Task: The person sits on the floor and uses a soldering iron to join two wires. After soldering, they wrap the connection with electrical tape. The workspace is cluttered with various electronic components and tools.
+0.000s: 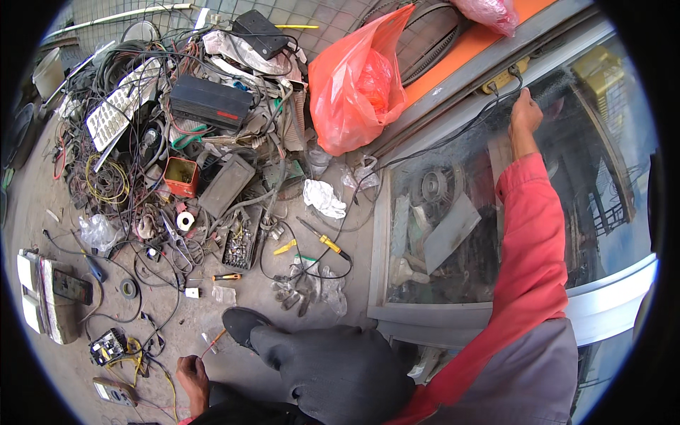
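My left hand (193, 382) is low at the left, closed around a thin red-and-yellow tool (213, 343), which looks like a probe. Near it lie a multimeter (112, 392) and an exposed circuit board (108, 346) with yellow wires. My right hand (525, 117) reaches to the upper right, fingers curled on a black cable at the metal-framed glass panel (453, 234). Just above it is a yellow power strip (499, 79) with black plugs in it; my fingers partly hide what they grip.
A tangled heap of cables, a black box (207, 103) and scrap fills the upper left. An orange plastic bag (340, 92) is at top centre. A soldering iron (327, 242), screwdriver (227, 277), tape roll (128, 287), metal device (47, 297) and parts tray (237, 244) lie on the floor.
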The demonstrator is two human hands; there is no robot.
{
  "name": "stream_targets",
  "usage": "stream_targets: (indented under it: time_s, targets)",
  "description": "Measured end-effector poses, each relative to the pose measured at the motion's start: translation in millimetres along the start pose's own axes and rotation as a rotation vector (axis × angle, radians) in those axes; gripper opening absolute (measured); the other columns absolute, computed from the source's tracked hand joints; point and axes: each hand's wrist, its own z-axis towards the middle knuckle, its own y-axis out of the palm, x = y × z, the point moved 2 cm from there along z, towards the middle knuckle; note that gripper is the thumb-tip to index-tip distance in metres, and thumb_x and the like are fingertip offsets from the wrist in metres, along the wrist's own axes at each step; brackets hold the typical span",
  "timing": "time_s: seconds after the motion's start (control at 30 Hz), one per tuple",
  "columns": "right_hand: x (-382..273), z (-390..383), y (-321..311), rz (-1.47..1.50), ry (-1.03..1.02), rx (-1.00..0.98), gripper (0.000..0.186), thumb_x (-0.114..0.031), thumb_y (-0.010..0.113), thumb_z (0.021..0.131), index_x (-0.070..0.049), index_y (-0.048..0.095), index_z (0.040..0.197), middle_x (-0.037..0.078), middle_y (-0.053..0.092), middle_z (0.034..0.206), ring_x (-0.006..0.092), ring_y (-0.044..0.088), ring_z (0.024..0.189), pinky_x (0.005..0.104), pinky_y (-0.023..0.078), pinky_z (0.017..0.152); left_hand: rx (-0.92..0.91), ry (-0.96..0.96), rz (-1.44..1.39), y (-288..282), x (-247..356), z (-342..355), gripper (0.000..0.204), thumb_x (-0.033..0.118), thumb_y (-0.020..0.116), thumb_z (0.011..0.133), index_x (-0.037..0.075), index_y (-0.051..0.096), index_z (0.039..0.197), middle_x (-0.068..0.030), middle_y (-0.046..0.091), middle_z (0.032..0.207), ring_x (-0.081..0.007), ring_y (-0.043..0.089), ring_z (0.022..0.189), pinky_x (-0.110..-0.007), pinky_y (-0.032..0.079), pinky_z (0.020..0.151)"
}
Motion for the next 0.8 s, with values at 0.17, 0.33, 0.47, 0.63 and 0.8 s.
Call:
stream_targets:
  time_s: [0.17,0.33,0.47,0.63,0.8]
  targets:
    - [49.0,20.7,17.4,0.158,0.364,-0.257,0.021,-0.020,0.065,0.087,-0.001,0.067,0.078,0.006,0.065,0.069,0.0136,0.048,0.048,0.0280,0.036,0.041,0.020,0.016,-0.015,0.6,7.9,-2.2,0.003,-0.003,0.064,0.083,-0.006,0.064,0.082,-0.0158,0.056,0.077,-0.0268,0.059,0.065,-0.036,0.047,0.062]
    - [61.3,23.9,30.2,0.252,0.416,-0.405,0.029,-0.030,0.069,0.092,-0.007,0.064,0.076,0.002,0.060,0.067,0.0095,0.043,0.047,0.0263,0.029,0.040,0.030,0.051,0.035,-5.8,5.0,-5.4,0.004,-0.002,0.064,0.081,-0.005,0.064,0.082,-0.0183,0.058,0.078,-0.0305,0.060,0.067,-0.038,0.047,0.063]
    - [63.8,18.5,84.3,0.209,0.466,-0.409,0.040,-0.032,0.078,0.086,-0.006,0.059,0.062,0.003,0.048,0.052,0.0142,0.038,0.039,0.0320,0.028,0.038,0.076,-0.002,0.132,-19.7,20.2,-11.8,0.006,0.002,0.065,0.080,-0.003,0.068,0.081,-0.0182,0.061,0.077,-0.0322,0.062,0.068,-0.041,0.048,0.063]
    - [144.3,141.5,78.2,-0.163,0.194,-0.359,0.043,-0.040,0.078,0.083,0.003,0.073,0.079,0.010,0.068,0.076,0.0226,0.057,0.063,0.0361,0.045,0.061,0.002,-0.010,0.093,-11.7,16.7,3.4,0.008,0.007,0.069,0.082,-0.001,0.070,0.083,-0.0164,0.061,0.076,-0.0295,0.062,0.065,-0.038,0.049,0.061]
    - [185.3,132.2,101.8,-0.381,0.044,-0.414,0.043,-0.039,0.075,0.085,0.003,0.073,0.080,0.011,0.068,0.076,0.0246,0.058,0.064,0.0372,0.045,0.062,0.002,-0.124,0.137,-27.2,13.4,-2.7,0.010,0.013,0.069,0.083,0.003,0.072,0.084,-0.0158,0.063,0.080,-0.0344,0.063,0.072,-0.042,0.050,0.065]
